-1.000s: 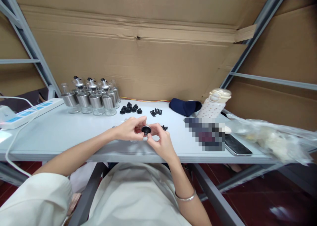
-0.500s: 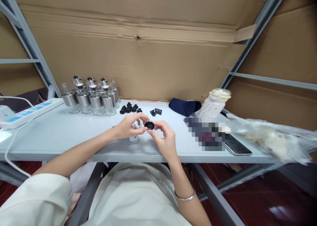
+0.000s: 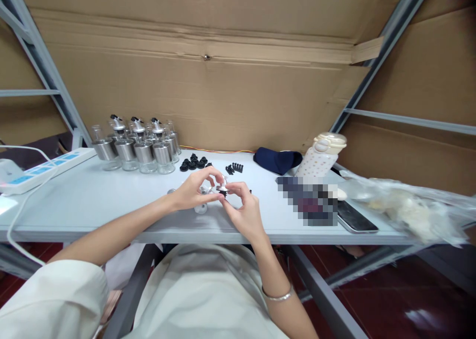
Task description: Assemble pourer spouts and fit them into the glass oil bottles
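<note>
1. Grip: the right hand (image 3: 243, 207) pinches a small black cap (image 3: 223, 191) between thumb and fingertips. The left hand (image 3: 193, 190) closes its fingertips on a small clear spout piece (image 3: 208, 188) touching the cap from 9 o'clock. Both hands hold their parts just above the bench (image 3: 92, 200), near its front edge.
2. Axis: the cap and spout piece appear to lie in line, long axis roughly 9-to-3 o'clock, clear part pointing toward 9. Too small to tell the exact tilt.
3. A clear glass piece (image 3: 201, 208) lies on the bench at 6 o'clock of the left hand, just below it.
4. Further out: loose black caps (image 3: 193, 163) at 12 o'clock; small black plugs (image 3: 235, 168) at 1 o'clock; finished glass bottles (image 3: 141, 148) with steel collars at 10 o'clock.
5. At 3 o'clock: phone (image 3: 355, 217); dotted cream bottle (image 3: 323, 158); dark cloth (image 3: 278, 159). Power strip (image 3: 44, 168) far at 9 o'clock.
6. Risk, judged: a fingertip-only hold on small smooth parts could slip; a dropped part could roll off the near bench edge. Misaligned axes could seat the cap crooked.
</note>
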Demonstrator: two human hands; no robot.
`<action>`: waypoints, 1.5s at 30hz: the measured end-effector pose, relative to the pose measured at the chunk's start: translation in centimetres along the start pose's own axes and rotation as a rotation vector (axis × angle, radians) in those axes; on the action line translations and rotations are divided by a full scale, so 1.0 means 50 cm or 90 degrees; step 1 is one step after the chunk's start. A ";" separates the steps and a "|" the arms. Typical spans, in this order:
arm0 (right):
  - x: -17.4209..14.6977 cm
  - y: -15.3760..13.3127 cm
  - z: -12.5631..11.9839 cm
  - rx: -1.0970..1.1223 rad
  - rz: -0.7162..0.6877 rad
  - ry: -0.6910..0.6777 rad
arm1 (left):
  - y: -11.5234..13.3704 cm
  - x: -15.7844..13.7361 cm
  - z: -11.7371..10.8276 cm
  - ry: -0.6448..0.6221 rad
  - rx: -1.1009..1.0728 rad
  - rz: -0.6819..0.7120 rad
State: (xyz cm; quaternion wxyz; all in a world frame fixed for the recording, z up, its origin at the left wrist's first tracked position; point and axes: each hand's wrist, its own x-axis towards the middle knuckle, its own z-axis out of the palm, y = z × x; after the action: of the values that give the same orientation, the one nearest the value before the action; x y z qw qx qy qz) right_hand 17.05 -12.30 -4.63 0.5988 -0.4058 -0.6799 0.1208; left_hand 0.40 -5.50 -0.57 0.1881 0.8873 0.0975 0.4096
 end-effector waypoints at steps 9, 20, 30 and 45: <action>-0.008 0.005 -0.005 0.028 0.090 0.000 | -0.016 -0.008 -0.008 -0.112 0.204 0.090; -0.006 0.012 -0.009 0.043 0.021 -0.017 | -0.028 -0.011 -0.009 -0.108 0.205 0.133; 0.013 -0.036 -0.056 -0.021 0.065 -0.212 | -0.025 -0.009 -0.007 -0.070 0.162 0.116; 0.310 0.120 -0.076 -0.464 0.256 -0.378 | -0.020 0.002 -0.031 -0.124 0.152 -0.098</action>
State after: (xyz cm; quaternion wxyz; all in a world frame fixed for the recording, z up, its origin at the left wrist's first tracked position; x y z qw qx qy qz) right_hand 23.65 1.13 3.53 0.1641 -0.6591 -0.7273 0.0984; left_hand -0.74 -4.18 0.01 0.1209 0.9289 0.1940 0.2915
